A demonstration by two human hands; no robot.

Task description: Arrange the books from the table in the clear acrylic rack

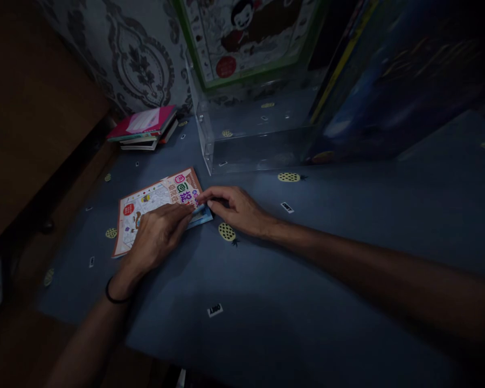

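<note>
Left fingers (181,214): stretched across the booklet (157,194), tips close to its right end; whether they pinch the cover or merely rest on it, I cannot tell.
Right fingers (215,192): curved at the booklet's right end, with a gap between index finger and thumb further back and the tips near those of the left; whether anything is grasped between them, I cannot tell.
Booklet: flat and slanted on the desk (307,302), towards its left edge; it lies beneath the left fingers, most of its cover showing to their left, and its right end just reaches the right fingers.
Cover: colourful lettering near the right end, a red round mark and line drawings towards the left.
Left wrist: a black band (119,299) around it, on the side towards the desk's near left corner.
Desk covering: blue-grey, printed with yellow pineapples and small white labels; one pineapple print (227,231) sits just below the right fingers.
Far left corner of the desk: a small stack of books (145,126), pink one on top, apart from the booklet.
Far edge of the desk: a clear stand (208,153) beyond the right hand, with a green-bordered book (242,54) upright in it; the patterned wall (141,59) rises behind.
</note>
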